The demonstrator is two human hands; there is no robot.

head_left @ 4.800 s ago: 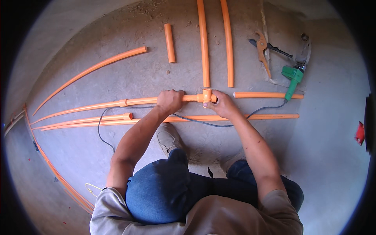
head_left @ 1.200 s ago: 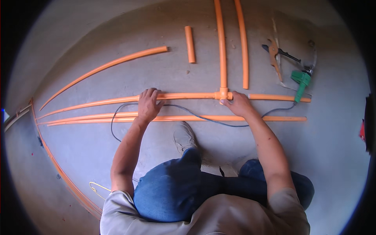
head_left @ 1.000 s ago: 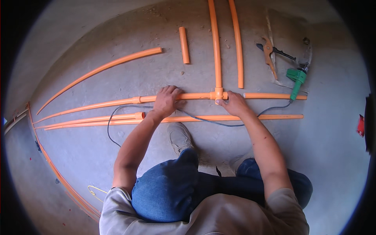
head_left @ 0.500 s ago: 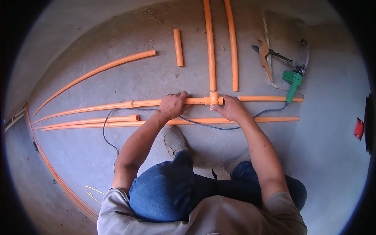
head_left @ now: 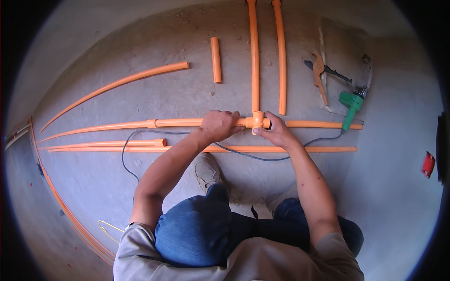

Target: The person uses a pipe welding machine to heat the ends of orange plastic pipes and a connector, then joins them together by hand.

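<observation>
My left hand (head_left: 216, 125) is closed around an orange pipe (head_left: 178, 122), just left of a raised cross-shaped orange fitting (head_left: 258, 122) at that pipe's end. My right hand (head_left: 276, 131) grips the fitting from the right, thumb low on its front. A long upright-lying pipe (head_left: 254, 56) points down at the fitting's top opening; I cannot tell if they are joined. A second such pipe (head_left: 281, 61) lies to its right, and a short horizontal pipe (head_left: 318, 125) lies right of my right hand. Farther left along the held pipe is a coupling (head_left: 152, 123).
Loose orange pipes (head_left: 117, 83) and a short piece (head_left: 216, 60) lie on the concrete floor (head_left: 140, 98). A green heating tool (head_left: 350, 107) with a dark cord (head_left: 262, 158) and an orange-and-black cutter (head_left: 318, 70) lie at right. A red object (head_left: 427, 164) is at the far right.
My left hand has moved right along the pipe, closer to the fitting, over the last second or so. My right hand stays on the fitting. The view has shifted slightly.
</observation>
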